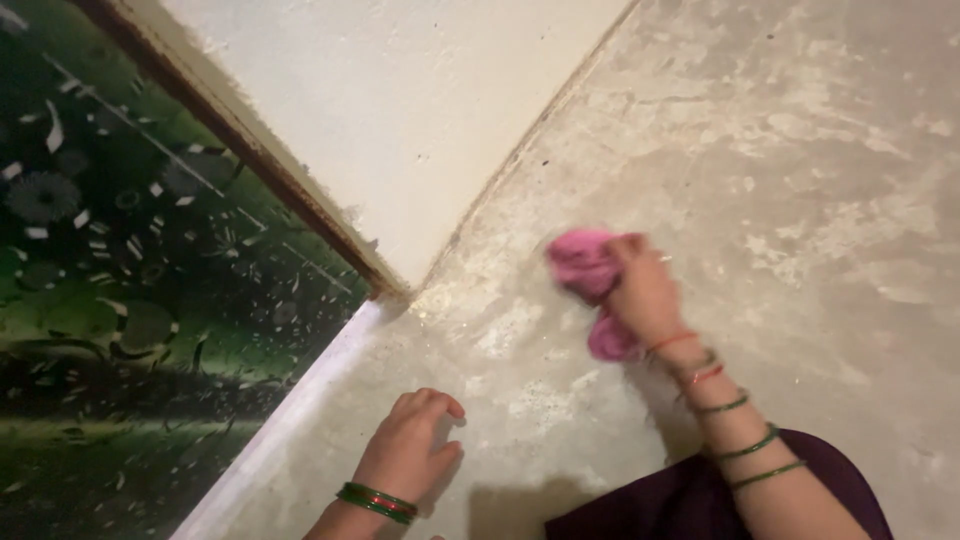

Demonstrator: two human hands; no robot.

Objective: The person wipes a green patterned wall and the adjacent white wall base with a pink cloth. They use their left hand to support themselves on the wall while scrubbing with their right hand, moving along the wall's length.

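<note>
My right hand (pixel 645 292) grips a crumpled pink cloth (pixel 582 262) and presses it onto the rough grey concrete floor (pixel 800 180), close to the corner where the white wall (pixel 400 110) meets the floor. The cloth shows above and below my fingers and looks blurred. My left hand (pixel 412 446) rests on the floor nearer to me, fingers curled under, holding nothing. Both wrists carry green bangles, with red ones too on the right.
A green patterned curtain or sheet (pixel 120 270) hangs at the left beside a brown door frame edge (pixel 250 140). A pale threshold strip (pixel 300 400) runs along its base. Dark purple clothing (pixel 680 500) covers my knee at the bottom.
</note>
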